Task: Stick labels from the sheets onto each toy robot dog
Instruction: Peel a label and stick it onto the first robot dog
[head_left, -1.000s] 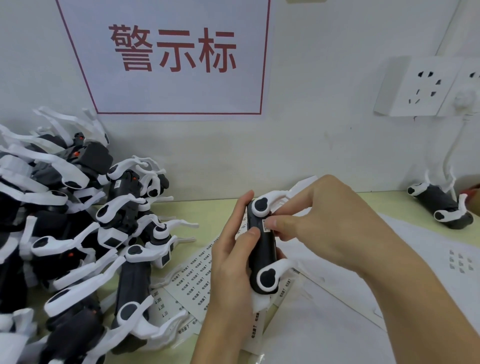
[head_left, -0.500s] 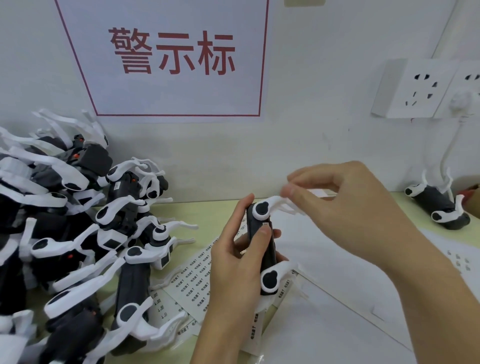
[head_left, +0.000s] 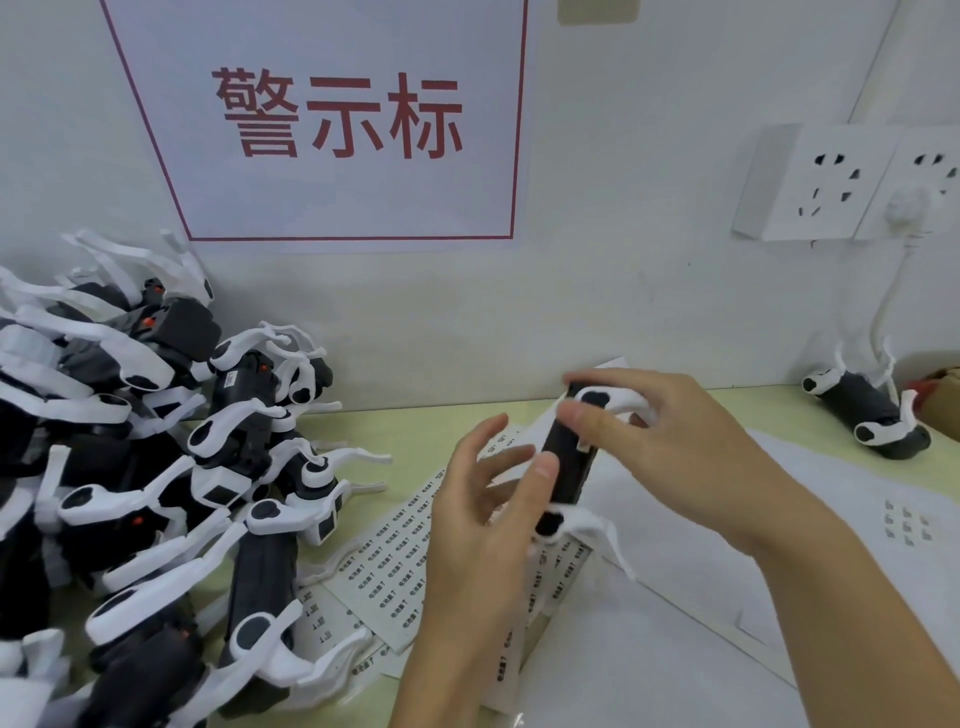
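While the yellow-green counter (head_left: 415, 415) holds a big pile of toy robot dogs (head_left: 156, 467) on the left, label sheets (head_left: 395, 551) lie in the middle. One toy dog (head_left: 569, 457) (black body, white legs) is held up over the sheets. The right hand (head_left: 660, 431) has its grip clamped on the dog's top end. The left hand (head_left: 483, 519) touches the body, fingers spread apart.
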